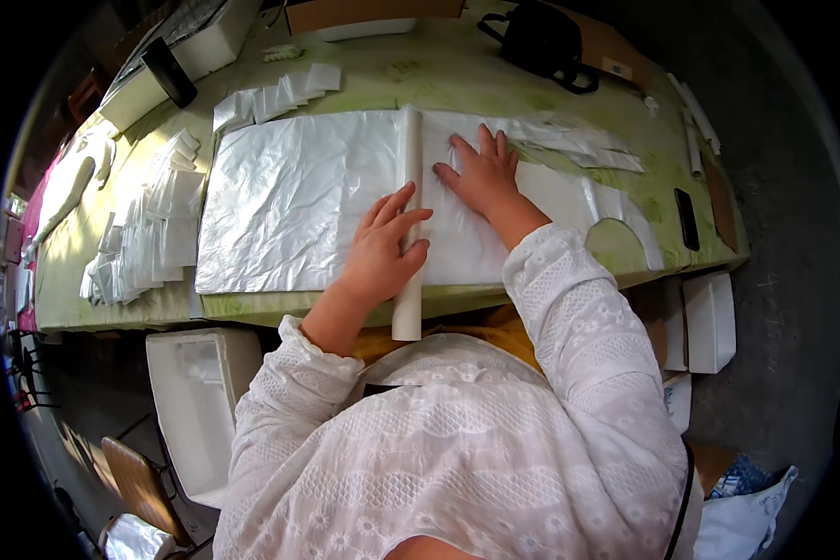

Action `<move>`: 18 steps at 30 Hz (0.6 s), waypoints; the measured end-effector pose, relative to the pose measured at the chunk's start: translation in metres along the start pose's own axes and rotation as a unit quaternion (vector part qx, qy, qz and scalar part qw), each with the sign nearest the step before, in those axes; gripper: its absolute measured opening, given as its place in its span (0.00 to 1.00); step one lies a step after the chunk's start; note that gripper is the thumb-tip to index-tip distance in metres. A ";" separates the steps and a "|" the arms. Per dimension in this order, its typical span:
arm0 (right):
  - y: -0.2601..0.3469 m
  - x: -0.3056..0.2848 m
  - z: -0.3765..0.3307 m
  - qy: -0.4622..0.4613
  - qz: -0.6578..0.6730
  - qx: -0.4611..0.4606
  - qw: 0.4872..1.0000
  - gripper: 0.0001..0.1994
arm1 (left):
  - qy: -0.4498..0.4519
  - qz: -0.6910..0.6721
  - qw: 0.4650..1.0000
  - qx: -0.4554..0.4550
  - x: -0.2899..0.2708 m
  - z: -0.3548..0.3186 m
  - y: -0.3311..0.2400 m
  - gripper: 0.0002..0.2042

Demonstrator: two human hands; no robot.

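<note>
Cream-coloured cardboard tube [408, 224], long & narrow, is laid across the middle of the green-patterned table [439, 79], running from the far side of the silver sheets to past the near table edge, where its end sticks out over the lap. It's held down by the left hand [383, 250], which is draped over it w/ fingers loosely curled, thumb on the left side & fingertips over the right; more of a press than a tight grip.

Crinkled silver foil-like sheet [294, 201], big & roughly rectangular, is spread flat left of the tube, touching it along its edge. Right of the tube a 2nd white-silver plastic sheet [551, 191] w/ a rounded cut-out at its near right corner is pressed flat by the right hand [481, 173], fully open, fingers spread, palm down, nothing grasped. That hand is just beside the tube, not on it.

Further left, stacks of small white cut pieces [145, 238] are piled near the table's left end, and more small white squares [275, 93] are lined up at the far side. Thin white strips [579, 145] are scattered at far right. Black bag [541, 42] is parked at the far edge, and a white foam box [196, 401] sits on the floor below the table, left of the person.
</note>
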State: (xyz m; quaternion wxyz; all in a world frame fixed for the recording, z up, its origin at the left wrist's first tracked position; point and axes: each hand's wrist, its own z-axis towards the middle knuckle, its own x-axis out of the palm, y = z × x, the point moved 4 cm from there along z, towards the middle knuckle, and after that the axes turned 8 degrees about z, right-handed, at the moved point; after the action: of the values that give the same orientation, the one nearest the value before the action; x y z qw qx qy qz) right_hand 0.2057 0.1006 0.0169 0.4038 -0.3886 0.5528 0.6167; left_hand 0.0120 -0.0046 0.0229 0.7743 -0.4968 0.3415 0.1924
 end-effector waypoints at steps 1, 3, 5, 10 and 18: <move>0.000 0.003 0.011 -0.004 0.003 0.018 1.000 0.33 | -0.005 0.009 1.000 -0.001 0.001 -0.001 0.001 0.20; 0.001 0.009 0.022 -0.023 0.008 0.029 0.999 0.33 | -0.018 0.014 1.000 -0.001 0.002 0.000 0.000 0.20; 0.001 0.014 0.025 -0.053 0.009 0.017 0.998 0.32 | -0.031 0.006 1.000 0.001 0.002 0.002 -0.002 0.18; 0.059 0.011 -0.061 -0.101 0.209 -0.324 0.917 0.27 | -0.209 -0.126 0.969 -0.028 0.006 -0.010 0.033 0.11; 0.086 0.009 -0.131 0.006 0.286 -0.346 0.893 0.13 | 0.180 0.040 0.966 0.179 -0.015 0.041 -0.046 0.20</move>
State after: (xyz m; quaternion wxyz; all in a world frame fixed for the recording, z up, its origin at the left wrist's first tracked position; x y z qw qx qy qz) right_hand 0.1273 -0.0344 0.0292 0.0463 -0.3325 0.3940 0.8556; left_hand 0.0451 0.0130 0.0739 0.7681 -0.3620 0.5240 0.0664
